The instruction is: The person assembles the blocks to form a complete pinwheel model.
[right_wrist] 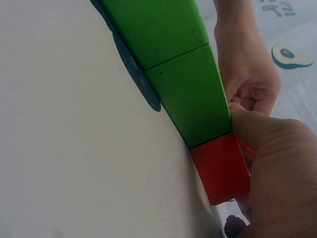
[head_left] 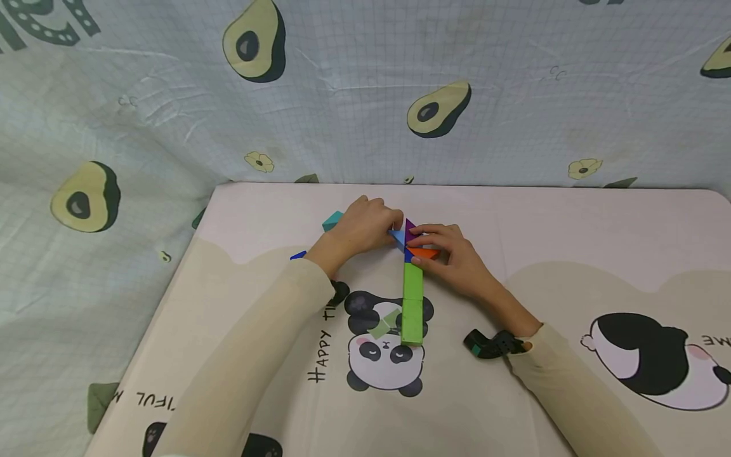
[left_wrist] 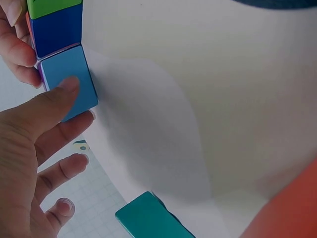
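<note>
Two light green blocks (head_left: 412, 311) lie end to end in a column on the tabletop. At its far end are a dark blue block (left_wrist: 58, 32), an orange block (right_wrist: 220, 168) on the right, and a purple pointed block (head_left: 408, 232). My left hand (head_left: 365, 227) pinches a light blue block (left_wrist: 72, 60) against the dark blue one, thumb on its face and index finger behind; the other fingers are loosely bent. My right hand (head_left: 454, 257) holds the orange block between thumb and fingers, its fingertips reaching the purple block. The right fingertips are partly hidden in the right wrist view.
A teal block (head_left: 332, 221) lies beyond my left wrist, and a blue block (head_left: 298, 255) shows partly behind that forearm. The tablecloth (head_left: 491, 406) carries printed animals. An avocado-print cloth (head_left: 342, 95) hangs behind the table's far edge.
</note>
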Demonstrator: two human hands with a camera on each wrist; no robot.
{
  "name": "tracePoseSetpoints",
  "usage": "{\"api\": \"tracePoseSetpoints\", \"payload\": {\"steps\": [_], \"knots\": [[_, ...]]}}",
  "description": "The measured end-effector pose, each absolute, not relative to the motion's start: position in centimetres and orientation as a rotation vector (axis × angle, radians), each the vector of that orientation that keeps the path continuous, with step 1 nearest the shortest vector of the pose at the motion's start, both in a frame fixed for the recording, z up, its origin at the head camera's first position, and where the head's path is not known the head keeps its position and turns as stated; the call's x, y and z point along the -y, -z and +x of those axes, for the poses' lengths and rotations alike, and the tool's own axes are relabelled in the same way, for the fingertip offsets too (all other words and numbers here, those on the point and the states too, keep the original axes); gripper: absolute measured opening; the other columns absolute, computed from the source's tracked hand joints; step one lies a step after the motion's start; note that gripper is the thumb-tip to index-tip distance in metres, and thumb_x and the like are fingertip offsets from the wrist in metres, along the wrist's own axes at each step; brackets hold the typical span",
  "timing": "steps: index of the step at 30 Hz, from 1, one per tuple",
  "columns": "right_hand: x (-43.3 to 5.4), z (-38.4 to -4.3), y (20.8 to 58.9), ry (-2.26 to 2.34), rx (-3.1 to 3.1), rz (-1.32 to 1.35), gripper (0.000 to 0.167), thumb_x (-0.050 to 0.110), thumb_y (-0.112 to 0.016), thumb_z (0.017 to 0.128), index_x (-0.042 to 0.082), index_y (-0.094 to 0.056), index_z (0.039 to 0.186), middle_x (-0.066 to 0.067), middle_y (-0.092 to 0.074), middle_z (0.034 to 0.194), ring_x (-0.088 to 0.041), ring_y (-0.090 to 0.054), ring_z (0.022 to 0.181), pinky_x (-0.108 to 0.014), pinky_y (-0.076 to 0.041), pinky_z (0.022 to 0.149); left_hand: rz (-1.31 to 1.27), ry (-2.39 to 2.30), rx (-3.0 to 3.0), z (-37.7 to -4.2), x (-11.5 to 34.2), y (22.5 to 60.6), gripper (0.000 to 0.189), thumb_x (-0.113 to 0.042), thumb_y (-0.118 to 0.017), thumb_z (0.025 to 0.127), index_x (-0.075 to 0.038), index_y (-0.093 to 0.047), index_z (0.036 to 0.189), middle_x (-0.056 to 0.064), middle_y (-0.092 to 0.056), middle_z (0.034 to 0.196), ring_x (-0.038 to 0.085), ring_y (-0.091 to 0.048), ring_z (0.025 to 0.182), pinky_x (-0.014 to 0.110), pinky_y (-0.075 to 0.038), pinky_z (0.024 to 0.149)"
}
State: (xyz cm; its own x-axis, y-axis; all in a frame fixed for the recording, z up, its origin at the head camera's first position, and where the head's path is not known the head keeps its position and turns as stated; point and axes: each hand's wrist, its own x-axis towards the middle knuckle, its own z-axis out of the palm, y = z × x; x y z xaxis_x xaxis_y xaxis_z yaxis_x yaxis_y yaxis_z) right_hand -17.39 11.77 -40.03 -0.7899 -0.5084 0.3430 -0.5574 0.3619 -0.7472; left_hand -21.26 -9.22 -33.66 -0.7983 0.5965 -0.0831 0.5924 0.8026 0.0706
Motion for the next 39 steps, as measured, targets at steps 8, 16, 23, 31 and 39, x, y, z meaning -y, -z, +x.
{"api": "tracePoseSetpoints", "payload": {"steps": [8, 16, 23, 31, 39], "knots": [[-11.8, -17.5, 40.1, -1.414, 2.539, 1.023, 0.029, 0.016, -0.073, 0.086, 0.013, -0.070, 0.114, -0.004, -0.055, 0.132, -0.021, -0.041, 0.100, -0.035, -0.033, 0.073, 0.956, -0.053, -2.879, -21.3, 9.3, 33.7, 0.018, -0.029, -0.072, 0.086, -0.016, -0.070, 0.099, -0.002, -0.066, 0.087, 0.018, -0.054, 0.086, 0.035, -0.039, 0.079], [-11.8, -17.5, 40.2, -1.418, 2.545, 1.022, 0.028, 0.018, -0.073, 0.086, 0.014, -0.070, 0.114, -0.003, -0.055, 0.132, -0.020, -0.041, 0.101, -0.035, -0.034, 0.074, 0.942, -0.036, -2.865, -21.2, 9.3, 33.6, 0.021, -0.031, -0.072, 0.086, -0.017, -0.069, 0.102, -0.003, -0.067, 0.088, 0.018, -0.054, 0.088, 0.034, -0.039, 0.080], [-11.8, -17.5, 40.2, -1.409, 2.547, 1.023, 0.028, 0.018, -0.073, 0.086, 0.015, -0.070, 0.114, -0.001, -0.055, 0.132, -0.019, -0.041, 0.100, -0.035, -0.034, 0.073, 0.915, -0.042, -2.847, -21.4, 9.5, 33.3, 0.027, -0.034, -0.072, 0.086, -0.017, -0.066, 0.106, -0.004, -0.067, 0.092, 0.018, -0.054, 0.090, 0.034, -0.039, 0.079], [-11.8, -17.4, 40.1, -1.395, 2.574, 0.998, 0.029, 0.020, -0.072, 0.087, 0.014, -0.070, 0.115, -0.003, -0.054, 0.133, -0.021, -0.041, 0.105, -0.036, -0.034, 0.076, 0.890, -0.090, -2.891, -21.8, 11.5, 31.9, 0.031, -0.032, -0.075, 0.084, -0.015, -0.066, 0.108, 0.000, -0.065, 0.099, 0.020, -0.055, 0.094, 0.038, -0.041, 0.082], [-11.7, -17.5, 40.2, -1.405, 2.562, 0.999, 0.029, 0.016, -0.073, 0.086, 0.015, -0.070, 0.115, -0.002, -0.054, 0.132, -0.021, -0.041, 0.103, -0.036, -0.033, 0.074, 0.658, -0.200, -2.905, -21.8, 15.0, 31.1, 0.038, -0.023, -0.076, 0.083, -0.010, -0.062, 0.115, 0.008, -0.062, 0.112, 0.024, -0.057, 0.099, 0.040, -0.045, 0.085]]}}
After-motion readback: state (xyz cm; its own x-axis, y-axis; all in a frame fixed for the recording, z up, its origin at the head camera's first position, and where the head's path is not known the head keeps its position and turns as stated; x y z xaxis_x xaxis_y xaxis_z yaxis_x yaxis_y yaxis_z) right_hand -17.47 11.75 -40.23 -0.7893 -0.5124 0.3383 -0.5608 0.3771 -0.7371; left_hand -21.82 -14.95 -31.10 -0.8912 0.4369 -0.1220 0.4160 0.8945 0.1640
